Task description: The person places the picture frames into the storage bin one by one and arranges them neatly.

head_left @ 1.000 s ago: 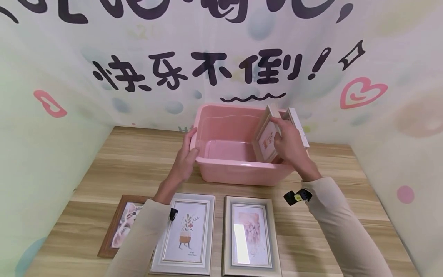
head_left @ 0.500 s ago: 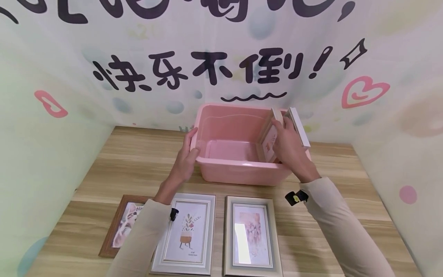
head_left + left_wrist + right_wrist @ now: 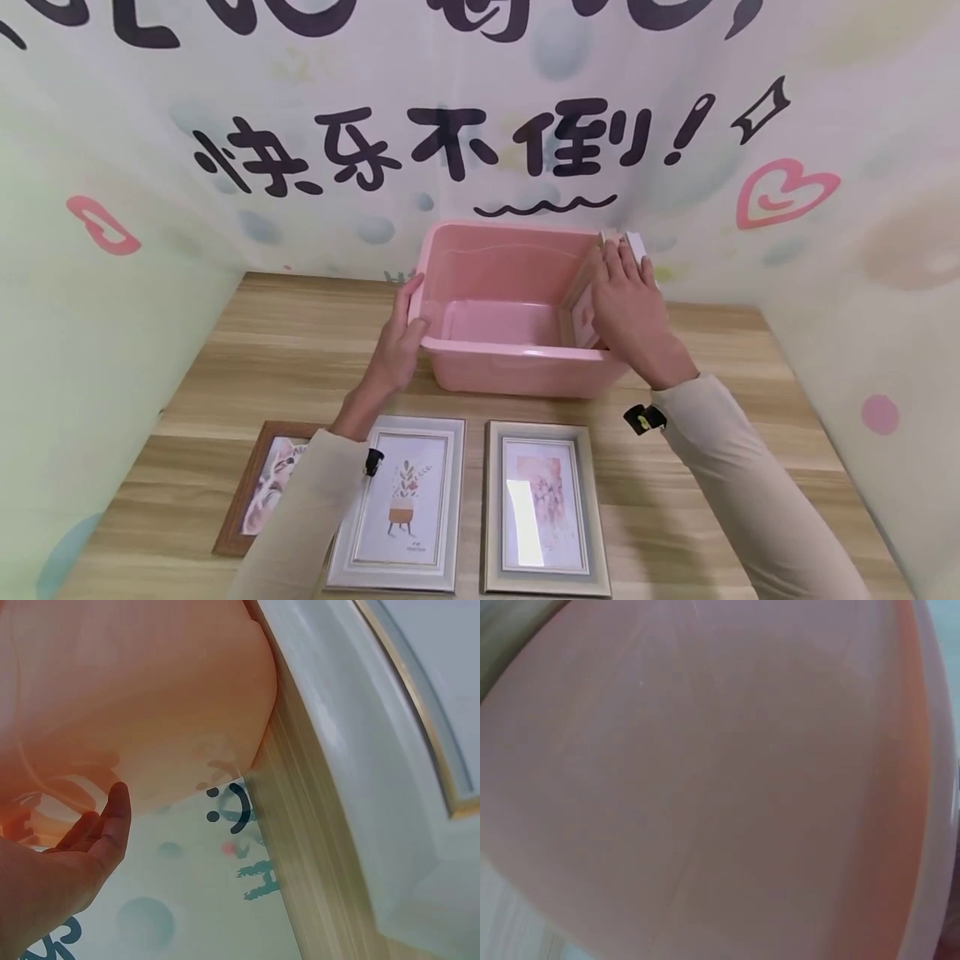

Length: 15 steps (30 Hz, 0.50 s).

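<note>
A pink plastic basin [image 3: 517,372] stands at the back of the wooden table. My left hand [image 3: 392,346] grips its left rim, thumb inside and fingers outside; the left wrist view shows those fingers [image 3: 112,825] against the outer wall. Two picture frames stand on edge at the basin's right end: a light one with a picture [image 3: 583,321] facing inward, and a white one [image 3: 636,244] beside it. Across their top edges lies my right hand [image 3: 633,312], its fingers extended and hiding much of both. The right wrist view is filled mostly by the basin's wall [image 3: 705,780].
Three frames lie face up in front of the basin: a brown one [image 3: 238,508] with a cat picture, partly under the left sleeve, a silver-white one [image 3: 454,500] and a champagne one [image 3: 492,508]. A printed curtain [image 3: 337,225] hangs close behind the basin.
The inner frame has been moved right, toward the white one. My right hand has gone from pointing at its edge, through holding it, to lying across both tops. The left hand keeps its grip.
</note>
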{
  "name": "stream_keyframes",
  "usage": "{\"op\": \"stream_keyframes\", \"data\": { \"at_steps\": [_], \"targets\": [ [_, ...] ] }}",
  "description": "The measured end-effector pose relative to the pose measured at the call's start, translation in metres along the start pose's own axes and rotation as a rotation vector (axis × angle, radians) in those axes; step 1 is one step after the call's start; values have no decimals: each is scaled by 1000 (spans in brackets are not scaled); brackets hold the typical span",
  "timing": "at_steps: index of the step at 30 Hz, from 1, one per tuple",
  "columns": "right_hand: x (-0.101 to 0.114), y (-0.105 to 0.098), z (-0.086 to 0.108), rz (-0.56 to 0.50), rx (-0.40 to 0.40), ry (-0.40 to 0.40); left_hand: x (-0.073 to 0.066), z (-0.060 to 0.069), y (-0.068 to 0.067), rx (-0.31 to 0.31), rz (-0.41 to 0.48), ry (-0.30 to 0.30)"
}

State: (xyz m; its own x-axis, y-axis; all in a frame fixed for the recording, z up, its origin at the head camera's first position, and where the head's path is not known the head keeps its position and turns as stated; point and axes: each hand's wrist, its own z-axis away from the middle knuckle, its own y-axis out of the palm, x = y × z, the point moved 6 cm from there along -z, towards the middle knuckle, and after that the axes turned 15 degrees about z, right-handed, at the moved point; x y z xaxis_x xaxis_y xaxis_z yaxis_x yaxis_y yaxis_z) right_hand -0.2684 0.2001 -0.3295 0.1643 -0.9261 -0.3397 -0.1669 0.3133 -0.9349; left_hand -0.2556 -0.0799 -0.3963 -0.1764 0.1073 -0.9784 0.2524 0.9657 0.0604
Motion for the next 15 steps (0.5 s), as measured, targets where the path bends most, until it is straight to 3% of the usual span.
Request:
{"op": "stream_keyframes", "data": {
  "at_steps": [3, 8, 15],
  "targets": [
    [-5, -1, -2, -19, 18, 4, 8, -4, -5, -14, 3, 17],
    [-11, 1, -2, -84, 71, -2, 9, -3, -7, -18, 24, 19],
    [-18, 6, 4, -177, 39, 5, 8, -2, -3, -4, 33, 12]
  ]
}}
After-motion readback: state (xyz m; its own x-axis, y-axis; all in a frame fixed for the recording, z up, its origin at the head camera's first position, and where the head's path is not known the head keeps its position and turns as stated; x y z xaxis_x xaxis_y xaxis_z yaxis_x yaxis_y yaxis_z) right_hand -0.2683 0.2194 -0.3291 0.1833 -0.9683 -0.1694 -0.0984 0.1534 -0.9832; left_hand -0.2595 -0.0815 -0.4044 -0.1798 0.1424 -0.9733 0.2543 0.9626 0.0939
